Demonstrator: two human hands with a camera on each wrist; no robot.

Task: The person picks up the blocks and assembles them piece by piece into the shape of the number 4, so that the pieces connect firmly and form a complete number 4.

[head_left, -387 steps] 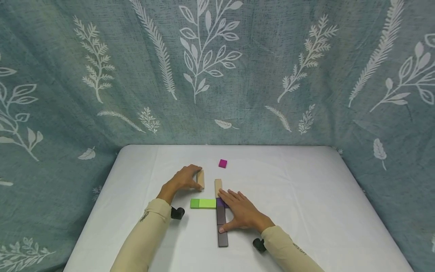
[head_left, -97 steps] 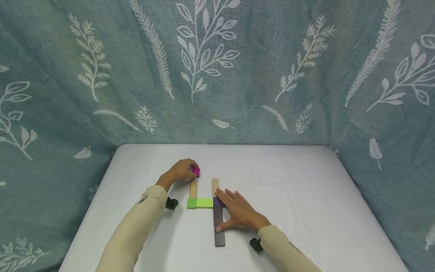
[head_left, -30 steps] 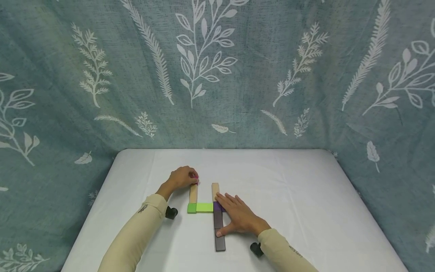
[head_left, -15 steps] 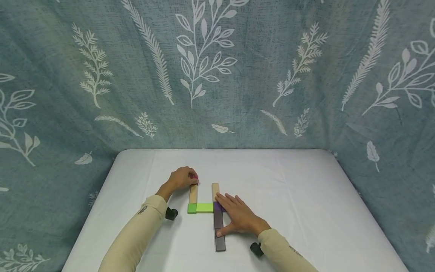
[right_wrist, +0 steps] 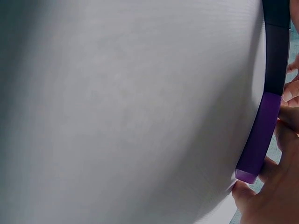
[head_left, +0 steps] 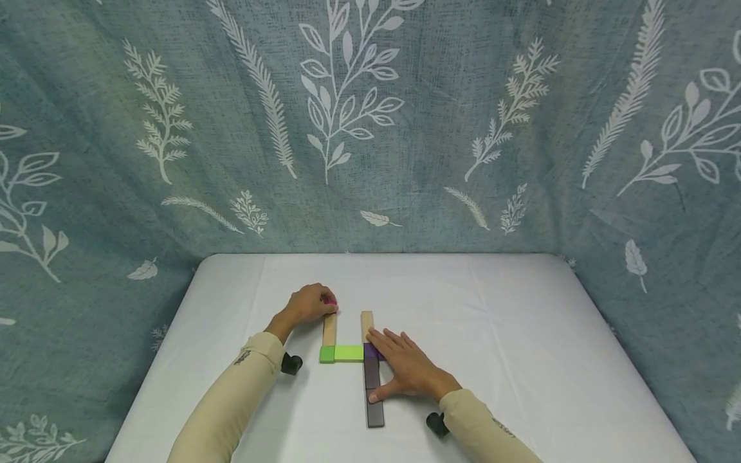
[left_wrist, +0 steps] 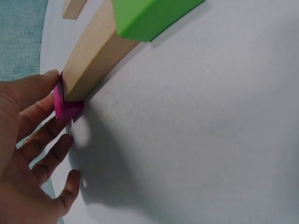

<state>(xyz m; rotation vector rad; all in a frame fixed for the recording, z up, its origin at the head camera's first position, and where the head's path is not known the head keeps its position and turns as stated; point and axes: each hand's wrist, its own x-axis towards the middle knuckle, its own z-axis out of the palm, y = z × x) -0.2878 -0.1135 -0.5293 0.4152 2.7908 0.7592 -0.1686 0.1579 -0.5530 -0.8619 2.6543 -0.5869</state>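
Note:
My left hand (head_left: 307,303) pinches a small magenta block (left_wrist: 70,110) between thumb and fingers. The block sits against the far end of a plain wooden block (head_left: 329,331), whose near end meets a green block (head_left: 327,355). Beside that lies a lime block (head_left: 349,354), reaching to a purple block (head_left: 370,351). A second wooden block (head_left: 367,319) extends away from the purple one, and two dark grey blocks (head_left: 372,374) run toward me. My right hand (head_left: 411,370) rests with spread fingers over the row, thumb on a grey block, partly hiding a purple block (right_wrist: 259,140).
A white cloth (head_left: 492,334) covers the table under the blocks. Behind it hangs a teal leaf-patterned curtain (head_left: 434,212). Black wrist cameras (head_left: 292,364) project from both sleeves, low over the cloth.
Earlier my left hand held the left wooden block apart; that block now adjoins the green one. The magenta block came from the far middle to the wooden block's end. The right hand stays put.

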